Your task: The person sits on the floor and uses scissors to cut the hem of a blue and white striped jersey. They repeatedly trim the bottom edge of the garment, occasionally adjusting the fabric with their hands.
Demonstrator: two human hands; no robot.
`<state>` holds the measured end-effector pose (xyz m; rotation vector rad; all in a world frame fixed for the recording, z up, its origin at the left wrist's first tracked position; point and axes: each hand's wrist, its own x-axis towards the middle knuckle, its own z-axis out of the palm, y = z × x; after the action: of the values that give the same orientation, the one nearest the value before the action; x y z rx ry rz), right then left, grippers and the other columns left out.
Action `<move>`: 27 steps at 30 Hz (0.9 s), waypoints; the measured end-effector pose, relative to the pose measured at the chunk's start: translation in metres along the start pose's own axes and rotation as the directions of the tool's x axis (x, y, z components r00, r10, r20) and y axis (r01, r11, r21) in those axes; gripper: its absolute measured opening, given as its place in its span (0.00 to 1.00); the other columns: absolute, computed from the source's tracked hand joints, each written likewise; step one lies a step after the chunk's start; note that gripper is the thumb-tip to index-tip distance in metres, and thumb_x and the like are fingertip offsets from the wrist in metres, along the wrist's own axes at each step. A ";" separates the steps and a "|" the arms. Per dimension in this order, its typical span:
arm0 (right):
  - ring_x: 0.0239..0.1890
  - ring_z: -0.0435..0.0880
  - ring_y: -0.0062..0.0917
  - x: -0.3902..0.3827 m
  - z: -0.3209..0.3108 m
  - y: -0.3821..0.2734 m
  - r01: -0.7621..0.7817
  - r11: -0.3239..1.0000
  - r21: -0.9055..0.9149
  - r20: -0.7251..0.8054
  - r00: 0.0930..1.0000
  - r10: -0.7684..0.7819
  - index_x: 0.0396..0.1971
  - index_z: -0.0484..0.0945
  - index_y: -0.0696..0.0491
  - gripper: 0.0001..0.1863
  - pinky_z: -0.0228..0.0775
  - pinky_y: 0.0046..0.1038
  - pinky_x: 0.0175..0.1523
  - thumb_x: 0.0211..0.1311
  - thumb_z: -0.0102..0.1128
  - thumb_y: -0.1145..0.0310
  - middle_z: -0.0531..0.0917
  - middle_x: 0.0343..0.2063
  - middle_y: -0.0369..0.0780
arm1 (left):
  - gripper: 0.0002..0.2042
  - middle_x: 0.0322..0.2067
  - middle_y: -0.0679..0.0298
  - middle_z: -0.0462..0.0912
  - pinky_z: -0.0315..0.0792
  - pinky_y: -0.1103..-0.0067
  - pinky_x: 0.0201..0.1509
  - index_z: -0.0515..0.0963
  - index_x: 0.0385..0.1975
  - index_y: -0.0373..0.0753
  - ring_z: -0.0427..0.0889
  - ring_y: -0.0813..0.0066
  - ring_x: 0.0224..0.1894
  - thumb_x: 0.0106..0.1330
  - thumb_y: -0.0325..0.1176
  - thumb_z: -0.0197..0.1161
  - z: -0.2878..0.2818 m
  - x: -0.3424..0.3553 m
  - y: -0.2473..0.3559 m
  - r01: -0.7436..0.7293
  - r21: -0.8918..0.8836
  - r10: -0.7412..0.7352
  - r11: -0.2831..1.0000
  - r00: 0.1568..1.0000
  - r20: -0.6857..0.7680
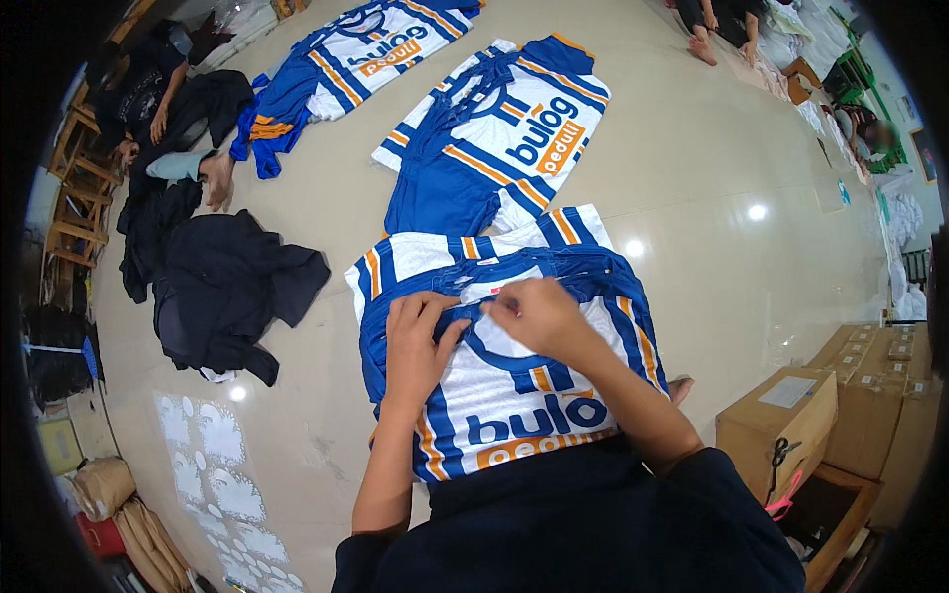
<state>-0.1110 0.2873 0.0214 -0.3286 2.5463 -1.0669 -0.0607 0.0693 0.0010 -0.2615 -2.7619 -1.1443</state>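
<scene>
A white and blue jersey [633, 341] with orange stripes lies in front of me on top of other jerseys, its collar area facing up. My left hand [417, 341] rests on the jersey just left of the collar, fingers stretched out and thumb apart. Over the neck opening, my right hand [542, 318] is closed in a pinch and slightly blurred. A small dark bit shows between its fingers, too hidden to name. The white inside of the neck shows between the two hands.
More jerseys [494, 128] lie spread on the tiled floor [692, 188] ahead. Black clothing [232, 287] is heaped at left, near a seated person [148, 89]. Cardboard boxes [776, 415] with black-handled scissors [781, 455] stand at right. Other people sit at the far right.
</scene>
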 end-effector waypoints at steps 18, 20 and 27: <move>0.21 0.71 0.10 0.006 0.059 0.017 -0.249 0.643 0.724 0.172 0.968 0.181 0.31 0.80 0.55 0.09 0.60 0.20 0.25 0.74 0.64 0.70 0.77 0.21 0.30 | 0.05 0.42 0.65 0.87 0.69 0.68 0.56 0.88 0.36 0.40 0.81 0.64 0.49 0.64 0.32 0.75 0.025 -0.011 -0.016 0.097 -0.042 -0.102 0.994 0.984 -0.145; 0.21 0.70 0.10 0.005 0.060 0.018 -0.241 0.617 0.750 0.166 0.970 0.176 0.31 0.79 0.55 0.09 0.59 0.19 0.24 0.75 0.64 0.71 0.77 0.21 0.29 | 0.04 0.42 0.66 0.87 0.69 0.69 0.55 0.88 0.36 0.40 0.81 0.63 0.48 0.65 0.31 0.74 0.026 -0.009 -0.015 0.099 -0.047 -0.105 0.994 0.985 -0.139; 0.21 0.69 0.09 0.004 0.061 0.016 -0.225 0.626 0.747 0.158 0.974 0.161 0.33 0.80 0.55 0.07 0.57 0.18 0.25 0.75 0.64 0.71 0.77 0.22 0.29 | 0.03 0.41 0.61 0.85 0.67 0.67 0.55 0.80 0.39 0.37 0.80 0.60 0.47 0.72 0.28 0.66 0.026 -0.008 -0.009 0.111 -0.002 -0.111 0.994 0.991 -0.073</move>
<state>-0.0911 0.2585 -0.0308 0.1409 1.7619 -1.8561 -0.0564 0.0805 -0.0249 -0.0647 -2.7438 -1.1512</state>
